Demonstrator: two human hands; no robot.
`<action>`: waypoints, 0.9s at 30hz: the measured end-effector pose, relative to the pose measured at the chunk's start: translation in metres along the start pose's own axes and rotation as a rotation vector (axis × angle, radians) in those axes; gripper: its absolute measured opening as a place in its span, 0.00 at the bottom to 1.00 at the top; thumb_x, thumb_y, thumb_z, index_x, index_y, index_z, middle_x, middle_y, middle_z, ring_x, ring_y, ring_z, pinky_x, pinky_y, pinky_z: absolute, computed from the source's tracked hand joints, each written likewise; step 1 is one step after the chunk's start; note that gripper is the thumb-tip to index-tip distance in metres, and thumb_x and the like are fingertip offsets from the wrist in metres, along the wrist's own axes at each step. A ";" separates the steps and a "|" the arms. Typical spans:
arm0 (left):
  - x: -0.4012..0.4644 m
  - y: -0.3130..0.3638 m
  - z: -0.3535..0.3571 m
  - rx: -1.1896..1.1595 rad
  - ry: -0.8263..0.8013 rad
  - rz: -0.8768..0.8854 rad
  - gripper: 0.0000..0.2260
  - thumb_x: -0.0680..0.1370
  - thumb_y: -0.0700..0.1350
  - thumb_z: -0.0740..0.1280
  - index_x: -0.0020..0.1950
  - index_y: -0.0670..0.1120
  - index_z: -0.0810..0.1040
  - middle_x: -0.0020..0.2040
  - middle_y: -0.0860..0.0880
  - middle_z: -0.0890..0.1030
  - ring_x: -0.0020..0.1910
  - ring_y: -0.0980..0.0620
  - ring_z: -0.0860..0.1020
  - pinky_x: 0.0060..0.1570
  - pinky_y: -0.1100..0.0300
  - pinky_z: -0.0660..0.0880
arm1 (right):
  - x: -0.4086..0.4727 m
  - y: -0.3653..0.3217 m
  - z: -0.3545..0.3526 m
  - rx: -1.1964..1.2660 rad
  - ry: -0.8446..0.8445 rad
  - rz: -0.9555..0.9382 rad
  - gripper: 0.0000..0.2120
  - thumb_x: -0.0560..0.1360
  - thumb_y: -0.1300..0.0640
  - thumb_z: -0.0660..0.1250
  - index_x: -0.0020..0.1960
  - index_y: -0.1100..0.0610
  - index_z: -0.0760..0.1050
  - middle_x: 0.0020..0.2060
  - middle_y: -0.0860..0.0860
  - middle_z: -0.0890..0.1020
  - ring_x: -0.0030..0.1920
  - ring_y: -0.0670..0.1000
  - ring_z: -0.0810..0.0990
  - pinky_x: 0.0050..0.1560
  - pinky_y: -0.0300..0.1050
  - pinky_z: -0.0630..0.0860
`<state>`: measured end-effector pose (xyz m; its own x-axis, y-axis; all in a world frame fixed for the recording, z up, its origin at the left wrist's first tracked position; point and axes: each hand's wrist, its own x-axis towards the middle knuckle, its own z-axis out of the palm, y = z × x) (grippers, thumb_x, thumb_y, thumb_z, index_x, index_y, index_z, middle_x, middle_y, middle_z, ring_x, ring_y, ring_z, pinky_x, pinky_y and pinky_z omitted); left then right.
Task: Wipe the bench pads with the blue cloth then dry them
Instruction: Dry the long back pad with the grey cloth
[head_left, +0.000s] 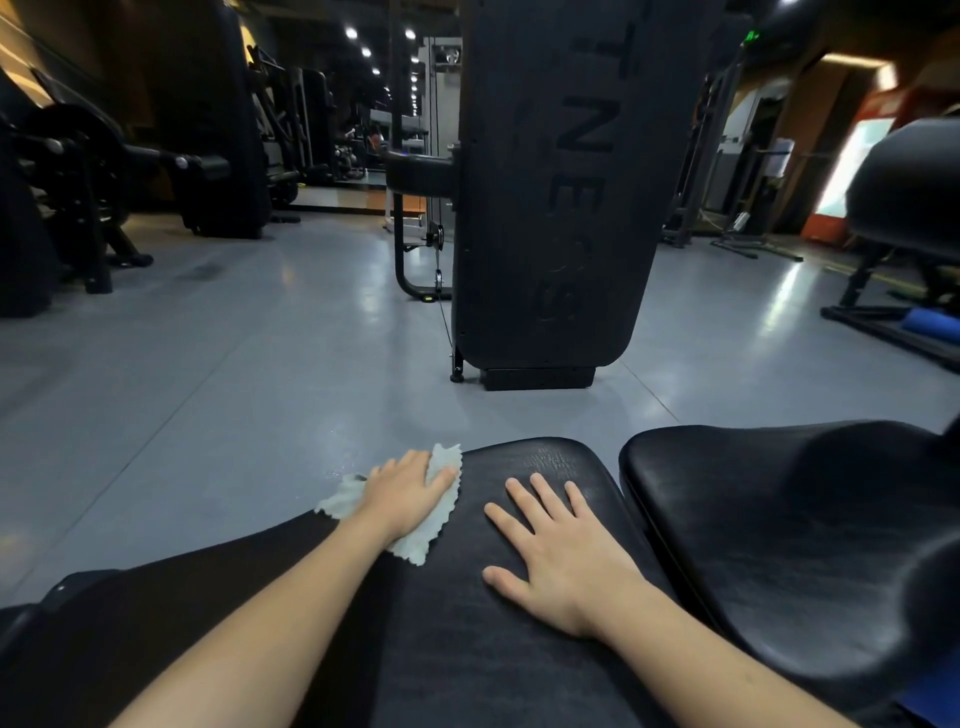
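A long black bench pad (467, 623) runs from the bottom of the view toward the floor ahead. My left hand (405, 493) presses a pale blue-grey cloth (434, 525) flat against the pad's left far edge, fingers straight; part of the cloth hangs off the side. My right hand (561, 551) lies flat on the pad with fingers spread, holding nothing. A second black pad (779, 545) sits just to the right, separated by a narrow gap.
An upright black machine panel (545, 208) stands on the grey floor (234, 364) straight ahead. Weight machines (78, 182) fill the left, another padded bench (909, 197) the right. A blue roll (930, 319) lies on the floor at far right.
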<state>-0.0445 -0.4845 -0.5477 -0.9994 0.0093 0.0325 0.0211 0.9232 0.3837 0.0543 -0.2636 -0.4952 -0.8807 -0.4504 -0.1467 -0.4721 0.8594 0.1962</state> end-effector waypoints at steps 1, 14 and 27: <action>-0.001 0.000 -0.001 -0.003 0.002 0.011 0.26 0.81 0.65 0.51 0.68 0.49 0.71 0.68 0.48 0.75 0.66 0.44 0.72 0.65 0.48 0.65 | 0.000 0.000 0.000 0.001 0.005 0.000 0.37 0.78 0.29 0.39 0.82 0.46 0.40 0.81 0.52 0.39 0.80 0.56 0.34 0.77 0.62 0.35; -0.045 -0.111 -0.016 -0.066 -0.075 -0.157 0.34 0.78 0.72 0.46 0.77 0.56 0.64 0.76 0.56 0.68 0.75 0.51 0.67 0.68 0.50 0.64 | -0.002 -0.002 -0.003 0.021 0.004 0.001 0.48 0.65 0.27 0.26 0.81 0.44 0.39 0.81 0.51 0.39 0.80 0.55 0.34 0.78 0.60 0.36; -0.140 -0.158 -0.017 -0.057 -0.011 -0.192 0.36 0.78 0.71 0.46 0.82 0.55 0.51 0.82 0.56 0.51 0.80 0.55 0.47 0.78 0.56 0.43 | 0.000 0.000 0.000 -0.022 -0.036 0.026 0.43 0.71 0.25 0.31 0.82 0.43 0.40 0.82 0.50 0.41 0.80 0.55 0.37 0.78 0.61 0.38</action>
<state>0.0928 -0.6379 -0.5975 -0.9855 -0.1602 -0.0558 -0.1685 0.8854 0.4333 0.0541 -0.2636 -0.4950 -0.8911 -0.4184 -0.1757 -0.4499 0.8651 0.2218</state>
